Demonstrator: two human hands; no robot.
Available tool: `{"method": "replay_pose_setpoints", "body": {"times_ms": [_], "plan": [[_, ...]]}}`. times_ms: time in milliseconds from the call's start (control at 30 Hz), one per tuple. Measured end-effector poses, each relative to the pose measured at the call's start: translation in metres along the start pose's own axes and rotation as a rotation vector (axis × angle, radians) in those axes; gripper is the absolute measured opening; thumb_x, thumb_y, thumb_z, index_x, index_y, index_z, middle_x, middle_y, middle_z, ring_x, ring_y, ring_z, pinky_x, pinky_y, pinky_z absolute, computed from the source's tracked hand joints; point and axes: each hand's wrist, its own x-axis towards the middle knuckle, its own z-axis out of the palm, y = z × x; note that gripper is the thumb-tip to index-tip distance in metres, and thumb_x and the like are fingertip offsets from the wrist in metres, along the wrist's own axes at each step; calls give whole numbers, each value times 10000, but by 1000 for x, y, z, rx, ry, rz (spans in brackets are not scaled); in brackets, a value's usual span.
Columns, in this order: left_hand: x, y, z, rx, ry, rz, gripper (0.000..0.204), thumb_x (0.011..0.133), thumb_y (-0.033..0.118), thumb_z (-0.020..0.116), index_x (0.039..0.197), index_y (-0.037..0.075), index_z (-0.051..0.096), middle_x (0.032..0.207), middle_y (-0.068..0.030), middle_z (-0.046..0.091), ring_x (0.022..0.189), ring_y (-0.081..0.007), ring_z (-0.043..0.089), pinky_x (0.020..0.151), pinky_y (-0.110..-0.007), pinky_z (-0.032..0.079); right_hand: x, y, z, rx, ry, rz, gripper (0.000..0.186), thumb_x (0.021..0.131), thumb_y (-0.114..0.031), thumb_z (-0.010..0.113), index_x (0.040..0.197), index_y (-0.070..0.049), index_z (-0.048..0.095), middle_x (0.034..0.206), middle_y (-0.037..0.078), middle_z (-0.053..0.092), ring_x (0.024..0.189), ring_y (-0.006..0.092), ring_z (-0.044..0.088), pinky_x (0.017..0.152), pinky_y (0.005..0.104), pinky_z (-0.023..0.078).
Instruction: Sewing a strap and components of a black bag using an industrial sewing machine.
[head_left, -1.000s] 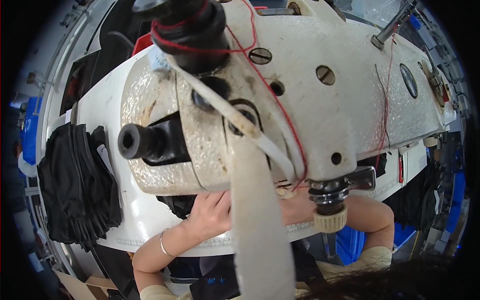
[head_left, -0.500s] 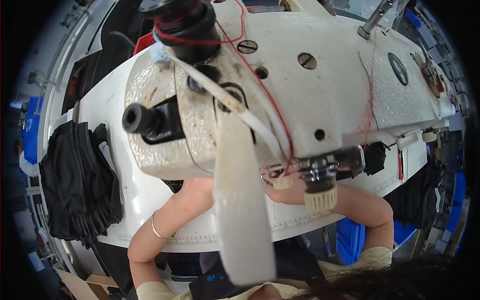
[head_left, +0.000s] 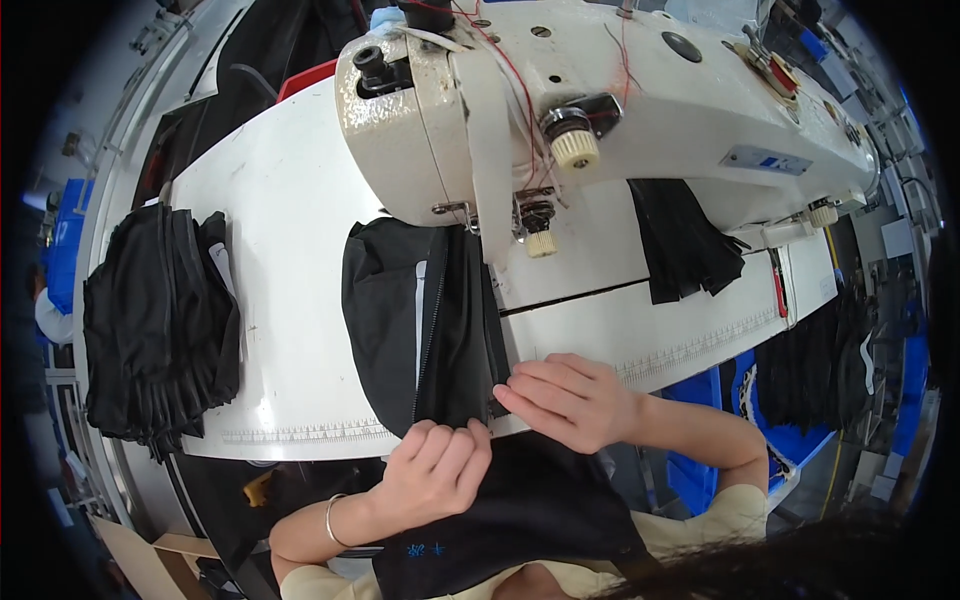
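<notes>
Some cloth (head_left: 455, 335) behind left hand (head_left: 438, 470)

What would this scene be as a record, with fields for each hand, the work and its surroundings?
Left hand: curled, holding the black cloth by its lower edge
Right hand: fingertips at the cloth's right edge
Work: cloth with a lengthwise zipper, lying on the white table
Machine: white sewing machine, red thread
Left side: black fabric pile
Right side: black fabric strips
</notes>
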Motion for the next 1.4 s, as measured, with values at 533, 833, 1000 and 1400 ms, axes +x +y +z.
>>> {"method": "replay_pose_setpoints", "body": {"times_ms": [533, 833, 1000, 1400], "plan": [[7, -84, -25, -579, 316, -742, 364, 620, -118, 564, 947, -8, 682, 881, -103, 580, 795, -235, 556, 703, -284, 439, -15, -12, 5, 47, -106, 49, 245, 653, -71, 630, 875, 31, 642, 928, 110, 614, 942, 236, 597, 748, 306, 500], [6, -7, 24, -127, 25, -8, 253, 685, 39, 611, 912, -65, 651, 1059, -175, 633, 821, -224, 614, 686, -294, 477, -16, -16, 5, 87, -129, 155, 250, 666, -75, 616, 886, 43, 638, 967, 127, 613, 1001, 262, 593, 829, 341, 497], [9, -6, 34, -124, 19, 16, 247, 729, 74, 577, 922, -64, 646, 1044, -175, 640, 790, -194, 589, 687, -275, 487, -20, -14, 4, 86, -122, 142, 272, 667, -76, 615, 901, 62, 632, 982, 152, 613, 1007, 274, 598, 840, 353, 498], [9, -7, 33, -159, -4, 22, 271, 714, 59, 579, 937, -81, 643, 1061, -186, 630, 770, -188, 572, 670, -269, 488, -21, -14, 3, 96, -148, 127, 288, 672, -85, 600, 916, 65, 632, 1005, 155, 612, 1026, 279, 594, 862, 355, 491]]}}
